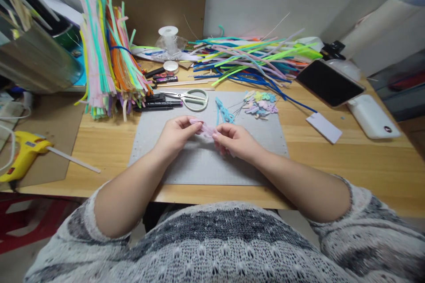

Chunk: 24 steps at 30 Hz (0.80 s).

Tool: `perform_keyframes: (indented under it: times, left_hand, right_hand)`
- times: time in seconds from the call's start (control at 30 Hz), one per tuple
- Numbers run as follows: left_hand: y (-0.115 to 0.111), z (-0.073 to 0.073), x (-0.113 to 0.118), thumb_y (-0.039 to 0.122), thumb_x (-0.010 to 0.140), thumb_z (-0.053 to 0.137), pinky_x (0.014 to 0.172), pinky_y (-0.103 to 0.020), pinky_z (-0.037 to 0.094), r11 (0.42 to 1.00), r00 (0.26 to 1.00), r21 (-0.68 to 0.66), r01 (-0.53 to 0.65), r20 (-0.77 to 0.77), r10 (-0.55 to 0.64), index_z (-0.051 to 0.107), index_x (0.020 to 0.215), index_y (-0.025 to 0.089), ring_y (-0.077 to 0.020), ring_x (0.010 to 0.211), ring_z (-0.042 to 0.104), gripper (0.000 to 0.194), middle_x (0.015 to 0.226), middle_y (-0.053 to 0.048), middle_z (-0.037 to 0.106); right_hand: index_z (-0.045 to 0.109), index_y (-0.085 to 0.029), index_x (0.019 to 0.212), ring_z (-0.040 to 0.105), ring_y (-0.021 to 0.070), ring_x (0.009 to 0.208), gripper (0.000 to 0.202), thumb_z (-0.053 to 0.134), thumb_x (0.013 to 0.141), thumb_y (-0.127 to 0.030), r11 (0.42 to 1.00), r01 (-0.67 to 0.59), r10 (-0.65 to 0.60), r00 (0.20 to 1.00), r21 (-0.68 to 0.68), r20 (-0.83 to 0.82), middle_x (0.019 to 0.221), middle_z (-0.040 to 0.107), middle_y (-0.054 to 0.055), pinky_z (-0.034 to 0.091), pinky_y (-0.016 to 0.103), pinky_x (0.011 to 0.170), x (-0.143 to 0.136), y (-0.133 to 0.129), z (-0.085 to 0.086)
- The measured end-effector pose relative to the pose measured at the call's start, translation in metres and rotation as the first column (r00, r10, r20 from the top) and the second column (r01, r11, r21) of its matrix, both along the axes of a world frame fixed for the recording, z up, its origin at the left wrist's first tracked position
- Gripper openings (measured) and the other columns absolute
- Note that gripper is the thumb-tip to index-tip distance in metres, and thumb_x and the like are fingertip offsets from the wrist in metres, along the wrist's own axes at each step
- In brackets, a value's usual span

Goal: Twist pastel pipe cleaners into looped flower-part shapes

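Note:
Between my two hands, above the grey cutting mat (199, 168), is a light pink-purple pipe cleaner piece (207, 131), bent into loops; its exact shape is blurred. My left hand (181, 132) pinches its left end between thumb and fingers. The right end is pinched by my right hand (235, 139), whose fingers partly hide it. Just beyond my hands lies a bent blue pipe cleaner piece (226, 112). To its right rests a cluster of small pastel pipe cleaner flowers (260, 104) on thin wire stems. Green-handled scissors (195, 100) lie at the mat's far edge.
Pipe cleaner bundles (99, 53) stand at the back left, and a loose pile (252, 59) spreads along the wall. Black markers (159, 104) lie beside the scissors. A yellow glue gun (25, 154) is at far left. A phone (330, 83) and white power bank (375, 117) lie at right.

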<state>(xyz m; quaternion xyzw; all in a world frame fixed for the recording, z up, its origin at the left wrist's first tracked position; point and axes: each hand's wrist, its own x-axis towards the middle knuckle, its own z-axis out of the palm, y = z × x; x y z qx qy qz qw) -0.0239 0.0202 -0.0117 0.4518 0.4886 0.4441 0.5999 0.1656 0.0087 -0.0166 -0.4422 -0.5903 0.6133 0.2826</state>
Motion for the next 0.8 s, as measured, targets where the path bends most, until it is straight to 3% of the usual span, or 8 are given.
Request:
perform_keyframes:
  times: [0.13, 0.43, 0.63, 0.8]
  left_hand:
    - [-0.0043, -0.0005, 0.0036, 0.033, 0.065, 0.076, 0.073, -0.027, 0.047, 0.992, 0.992, 0.007, 0.123, -0.019, -0.123, 0.07, 0.082, 0.014, -0.0144, 0.071, 0.063, 0.025, 0.078, -0.004, 0.071]
    - [-0.0072, 0.0011, 0.0057, 0.032, 0.064, 0.077, 0.067, -0.025, 0.046, 0.997, 0.997, 0.02, 0.071, -0.01, -0.071, 0.067, 0.069, 0.015, -0.0128, 0.064, 0.06, 0.021, 0.069, -0.002, 0.069]
    - [-0.0089, 0.0032, 0.0071, 0.029, 0.065, 0.075, 0.069, -0.026, 0.044, 0.963, 0.986, 0.259, 0.076, -0.165, -0.034, 0.067, 0.063, 0.016, -0.015, 0.071, 0.058, 0.016, 0.072, -0.003, 0.065]
    - [-0.0094, 0.0063, 0.0054, 0.035, 0.072, 0.068, 0.062, -0.026, 0.042, 0.989, 0.981, 0.119, 0.089, -0.184, -0.066, 0.066, 0.066, 0.015, -0.0135, 0.061, 0.055, 0.021, 0.064, -0.002, 0.064]
  right_hand:
    - [0.057, -0.016, 0.083, 0.054, 0.0095, 0.05, 0.022, 0.058, 0.081, -0.038, 0.999, 0.01, -0.011, 1.0, 0.032, 0.014, 0.064, 0.058, -0.001, 0.035, 0.018, 0.04, -0.0011, -0.0017, 0.0015]
    - [0.054, -0.016, 0.071, 0.052, 0.0092, 0.048, 0.023, 0.064, 0.076, -0.037, 0.993, 0.025, -0.03, 0.999, -0.119, -0.037, 0.057, 0.057, -0.001, 0.039, 0.019, 0.043, -0.0011, -0.0029, 0.003]
    - [0.047, -0.017, 0.062, 0.05, 0.0079, 0.045, 0.027, 0.066, 0.072, -0.034, 0.989, 0.029, -0.036, 0.998, -0.148, -0.042, 0.055, 0.053, -0.003, 0.037, 0.019, 0.042, -0.0016, -0.0035, 0.0061]
    - [0.05, -0.017, 0.066, 0.047, 0.0077, 0.042, 0.023, 0.065, 0.074, -0.034, 0.993, 0.044, -0.045, 0.999, -0.112, -0.003, 0.051, 0.053, -0.003, 0.035, 0.019, 0.04, -0.0021, -0.0043, 0.0094]
